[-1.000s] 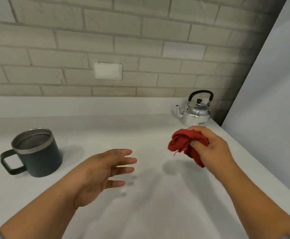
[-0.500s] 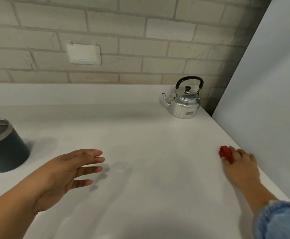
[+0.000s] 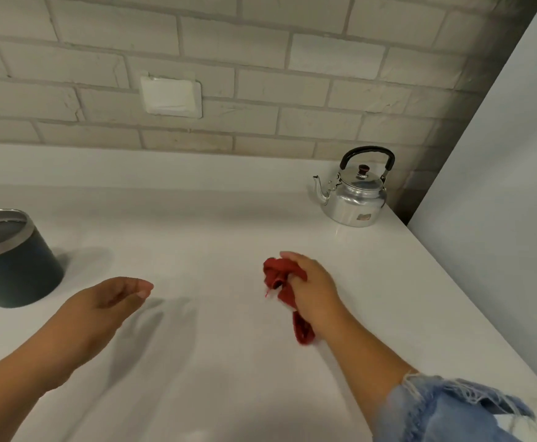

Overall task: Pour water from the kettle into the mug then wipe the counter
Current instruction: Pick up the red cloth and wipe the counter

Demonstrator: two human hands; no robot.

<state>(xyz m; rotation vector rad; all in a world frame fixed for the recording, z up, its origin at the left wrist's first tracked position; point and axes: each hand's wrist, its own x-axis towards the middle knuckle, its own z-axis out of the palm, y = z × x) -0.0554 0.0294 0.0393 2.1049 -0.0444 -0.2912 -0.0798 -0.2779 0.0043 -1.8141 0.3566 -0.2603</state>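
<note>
Red cloth (image 3: 280, 274), crumpled, gripped in the right hand (image 3: 313, 290); fingers curled round it, one bunch standing out ahead of the knuckles, a tail hanging below the wrist to the bench (image 3: 229, 224); position near the middle of the bench, right of centre; the bunched part appears to press on the surface, though the contact itself is hidden under the hand.

Left hand (image 3: 101, 309): holds nothing; fingers relaxed and lying close together, thumb side up; it hovers over the front of the bench, well apart from the cloth, with a soft shadow on the surface just to its right.

Kettle (image 3: 353, 199): polished metal, black arched handle upright, dark knob on the lid, spout pointing left; upright at the back right corner of the bench, near the wall, well apart from both hands.

Mug (image 3: 15, 269): dark green body, steel rim; upright at the far left, partly cut by the frame edge; its contents cannot be told from this angle.

Bench: white, smooth, glossy.

Brick wall (image 3: 324, 90): pale, painted, behind the bench; white blank plate (image 3: 171, 95) set into it above centre left.

Grey panel (image 3: 500, 186): plain, bounding the bench on the right.

Denim sleeve (image 3: 446, 409): light blue, frayed cuff, on the right forearm at lower right.
</note>
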